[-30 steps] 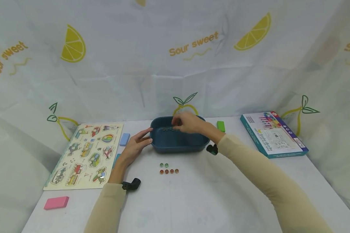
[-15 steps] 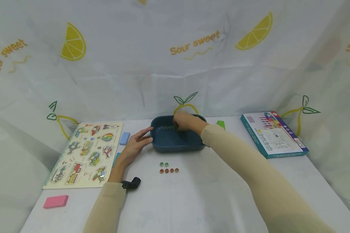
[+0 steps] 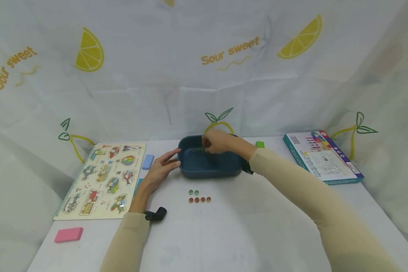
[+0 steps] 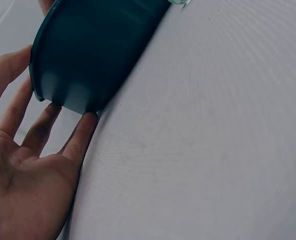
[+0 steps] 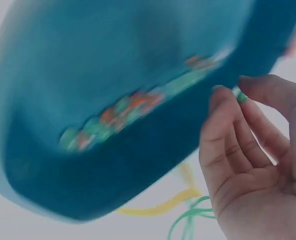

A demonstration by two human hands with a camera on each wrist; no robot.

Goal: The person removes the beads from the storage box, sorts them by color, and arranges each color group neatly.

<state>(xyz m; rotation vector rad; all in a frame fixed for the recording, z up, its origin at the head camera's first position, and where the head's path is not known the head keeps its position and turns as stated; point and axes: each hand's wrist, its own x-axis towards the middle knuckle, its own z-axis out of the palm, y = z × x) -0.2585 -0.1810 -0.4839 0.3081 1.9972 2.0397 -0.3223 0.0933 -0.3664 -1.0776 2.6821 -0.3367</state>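
A dark blue tray (image 3: 210, 174) stands at the back of the table. My left hand (image 3: 159, 170) rests its extended fingertips against the tray's left end; in the left wrist view they touch the outer wall (image 4: 70, 97). Over the tray's inside is my right hand (image 3: 220, 142), pinching a small green marble (image 5: 242, 96) between thumb and fingertips. Blurred green and orange marbles (image 5: 112, 120) line up along the tray's far wall. On the table in front of the tray, two green marbles (image 3: 191, 192) sit behind a row of several orange ones (image 3: 203, 199).
Left lies a picture puzzle board (image 3: 102, 181), with a blue block (image 3: 147, 162) beside it and a pink block (image 3: 68, 234) in front. A green block (image 3: 260, 144) is right of the tray. A flat printed box (image 3: 323, 156) lies at the back right.
My right hand dipped deeper into the tray half a second ago and has now lifted back, with a green marble pinched. The left hand stays at the tray's end. The head view shifted slightly.
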